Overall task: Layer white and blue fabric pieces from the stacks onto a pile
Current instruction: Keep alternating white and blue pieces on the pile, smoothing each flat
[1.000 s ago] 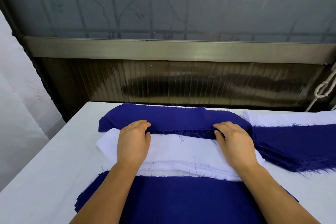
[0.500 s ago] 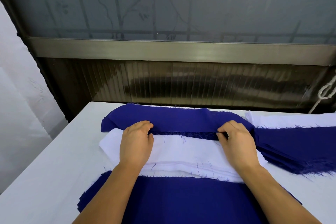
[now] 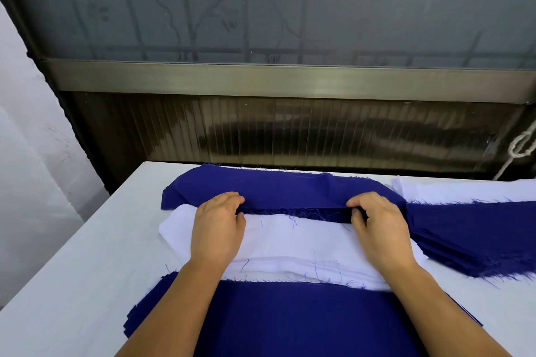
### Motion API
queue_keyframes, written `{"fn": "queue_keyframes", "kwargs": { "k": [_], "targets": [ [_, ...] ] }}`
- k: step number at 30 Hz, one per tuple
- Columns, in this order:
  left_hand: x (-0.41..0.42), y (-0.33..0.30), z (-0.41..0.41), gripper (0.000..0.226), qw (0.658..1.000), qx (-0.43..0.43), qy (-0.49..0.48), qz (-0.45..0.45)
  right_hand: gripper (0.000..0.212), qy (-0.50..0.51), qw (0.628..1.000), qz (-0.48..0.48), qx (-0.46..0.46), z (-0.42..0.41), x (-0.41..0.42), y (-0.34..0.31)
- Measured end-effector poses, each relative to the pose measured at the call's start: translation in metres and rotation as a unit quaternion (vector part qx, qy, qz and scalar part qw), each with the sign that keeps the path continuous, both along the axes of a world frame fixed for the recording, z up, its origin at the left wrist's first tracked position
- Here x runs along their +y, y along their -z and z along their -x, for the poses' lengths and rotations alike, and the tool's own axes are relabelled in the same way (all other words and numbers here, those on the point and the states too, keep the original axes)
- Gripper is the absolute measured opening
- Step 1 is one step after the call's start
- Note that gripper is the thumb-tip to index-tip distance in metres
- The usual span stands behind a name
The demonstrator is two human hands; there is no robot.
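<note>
A blue fabric piece (image 3: 278,190) lies across the far side of a white fabric stack (image 3: 293,243) in the middle of the table. My left hand (image 3: 217,229) pinches its near frayed edge at the left. My right hand (image 3: 377,229) pinches the same edge at the right, fingers curled over it. Both wrists rest over the white stack. A blue pile (image 3: 290,319) lies nearest me, partly hidden by my forearms.
A second blue stack (image 3: 475,238) fans out at the right, with white pieces (image 3: 464,190) behind it. The white table (image 3: 87,269) ends at the left and far sides. A dark wall panel and a rope (image 3: 519,151) stand beyond.
Both hands have stayed on the blue piece's near edge; the right hand's fingers have curled more tightly over it and lifted it slightly.
</note>
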State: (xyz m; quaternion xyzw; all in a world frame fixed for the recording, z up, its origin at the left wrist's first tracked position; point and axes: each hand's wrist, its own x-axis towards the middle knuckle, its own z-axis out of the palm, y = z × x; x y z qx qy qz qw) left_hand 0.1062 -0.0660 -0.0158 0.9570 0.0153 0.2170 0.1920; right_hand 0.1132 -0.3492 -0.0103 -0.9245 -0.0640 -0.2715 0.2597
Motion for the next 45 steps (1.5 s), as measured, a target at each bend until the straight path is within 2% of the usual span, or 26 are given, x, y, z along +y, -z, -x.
{"fn": "queue_keyframes", "kwargs": {
  "k": [5,10,14,18,22,26,30,33,38,40,43,45],
  "targets": [
    [-0.001,-0.001,-0.001,0.037,1.0,0.0,0.0,-0.003,0.016,0.037,0.998,-0.002,-0.053,-0.001,-0.004,-0.002],
    [-0.001,0.0,0.001,0.04,1.0,-0.001,0.005,0.004,0.016,-0.005,0.994,-0.009,-0.112,0.003,0.0,-0.006],
    [-0.003,-0.003,0.003,0.043,1.0,-0.019,0.018,0.01,0.014,-0.02,0.986,0.05,-0.161,0.009,0.001,-0.014],
    [-0.012,-0.012,0.012,0.053,0.989,-0.08,0.123,-0.011,0.017,-0.091,0.976,0.119,-0.161,0.028,0.012,-0.024],
    [-0.034,-0.019,0.028,0.061,0.962,-0.093,0.251,-0.044,0.022,-0.15,0.961,0.17,-0.158,0.053,0.033,-0.031],
    [-0.043,-0.019,0.033,0.044,0.945,-0.137,0.293,-0.052,0.019,-0.225,0.942,0.199,-0.148,0.075,0.05,-0.035],
    [-0.037,-0.018,0.029,0.039,0.948,-0.204,0.241,-0.044,0.025,-0.26,0.935,0.194,-0.145,0.087,0.05,-0.032],
    [-0.027,-0.022,0.028,0.044,0.96,-0.214,0.178,-0.015,0.03,-0.249,0.941,0.181,-0.14,0.093,0.042,-0.03],
    [-0.003,-0.025,0.028,0.06,0.981,-0.169,0.077,0.061,0.014,-0.188,0.965,0.112,-0.141,0.096,0.012,-0.03],
    [0.005,-0.028,0.028,0.061,0.983,-0.158,0.047,0.076,0.02,-0.152,0.978,0.073,-0.118,0.096,-0.002,-0.03],
    [0.017,-0.036,0.033,0.056,0.982,-0.168,0.015,0.08,0.011,-0.09,0.992,0.018,-0.088,0.098,-0.022,-0.03],
    [0.025,-0.04,0.042,0.056,0.984,-0.153,0.004,0.093,0.019,-0.051,0.996,-0.04,-0.054,0.102,-0.033,-0.03]
  ]
}}
